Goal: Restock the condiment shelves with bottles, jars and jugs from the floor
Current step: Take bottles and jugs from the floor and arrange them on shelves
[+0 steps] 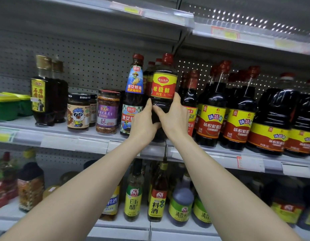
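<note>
We have both hands, left hand (145, 124) and right hand (175, 117), with grip clamped on the big soy sauce bottle (163, 87) at the middle shelf (63, 136) front edge; risk: base catches the lip or bumps the oyster sauce bottle (133, 94) touching beside it, tipping it

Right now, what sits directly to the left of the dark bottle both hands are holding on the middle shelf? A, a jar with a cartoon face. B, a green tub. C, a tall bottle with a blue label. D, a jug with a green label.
C: the tall blue-label bottle stands right beside the held bottle.
</note>
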